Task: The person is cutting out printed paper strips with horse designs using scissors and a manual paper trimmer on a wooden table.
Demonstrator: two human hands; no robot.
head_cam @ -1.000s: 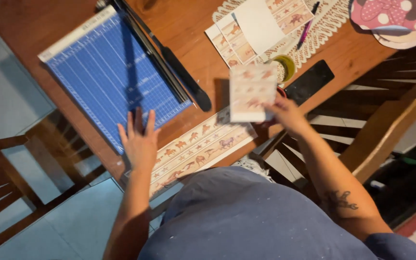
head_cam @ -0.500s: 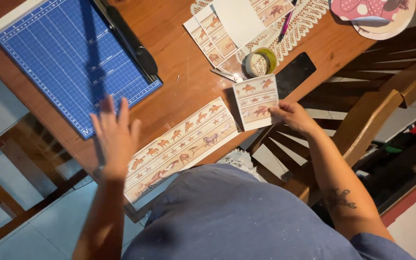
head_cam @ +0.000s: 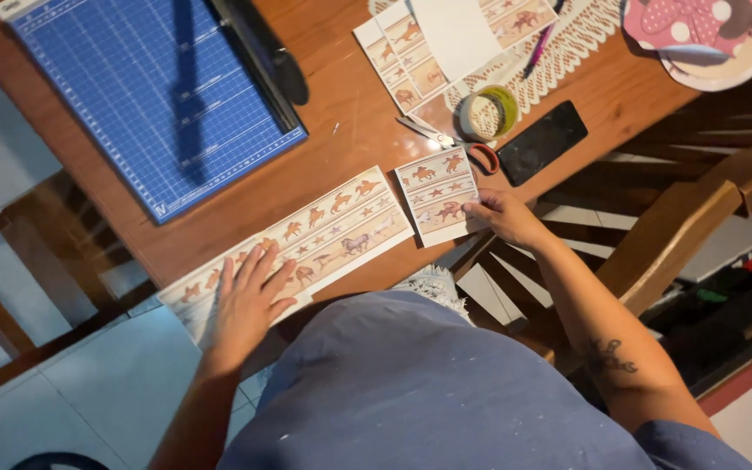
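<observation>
Wooden worktop (head_cam: 341,165) over pale tiled floor, dark wooden chairs on both sides. Vs half a sec ago: left hand (head_cam: 250,300) was lifted, fingers spread above the near edge; now it's down flat on the long strip (head_cam: 306,239). Small sheet (head_cam: 439,193) has gone from held up w/ the right hand to lying on the worktop just beside the strip's right end.

Left hand: palm down, fingers open and spread, pressing the strip's left part at the near edge, gripping nothing; forearm comes straight up from the body. Right hand (head_cam: 502,216): fingertips pinch the sheet's lower right corner at the near edge, wrist bent inward, tattooed forearm angled off the worktop.

Blue cutting board (head_cam: 132,96) sits at the far left corner. Scissors (head_cam: 454,144), tape roll (head_cam: 489,111) and phone (head_cam: 554,141) lie just beyond the sheet.
</observation>
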